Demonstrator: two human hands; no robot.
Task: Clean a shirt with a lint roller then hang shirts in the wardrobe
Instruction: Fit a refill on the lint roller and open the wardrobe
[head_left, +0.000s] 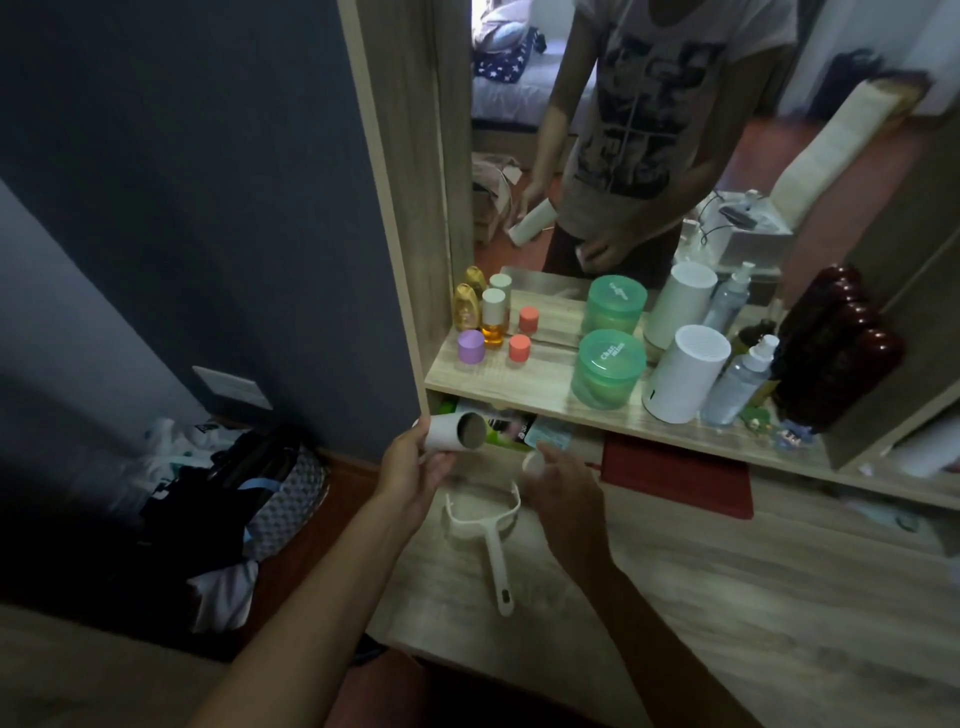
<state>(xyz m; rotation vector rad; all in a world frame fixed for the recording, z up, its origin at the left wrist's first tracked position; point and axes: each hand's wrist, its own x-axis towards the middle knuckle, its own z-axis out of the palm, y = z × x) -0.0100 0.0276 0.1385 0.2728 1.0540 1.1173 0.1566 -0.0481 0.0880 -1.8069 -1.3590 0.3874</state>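
My left hand grips a white lint roll with a hollow cardboard core, its open end turned to the right. My right hand is closed around a small white cap-like piece, just right of the roll. Between and below the hands, the white lint roller handle lies on the wooden dresser top, its empty U-shaped frame toward the shelf and its grip toward me. No shirt is in view apart from the one worn in the mirror reflection.
A shelf under the mirror carries small bottles, a green jar, a white cylinder and a spray bottle. A red pouch sits beneath it. Bags lie on the floor at the left.
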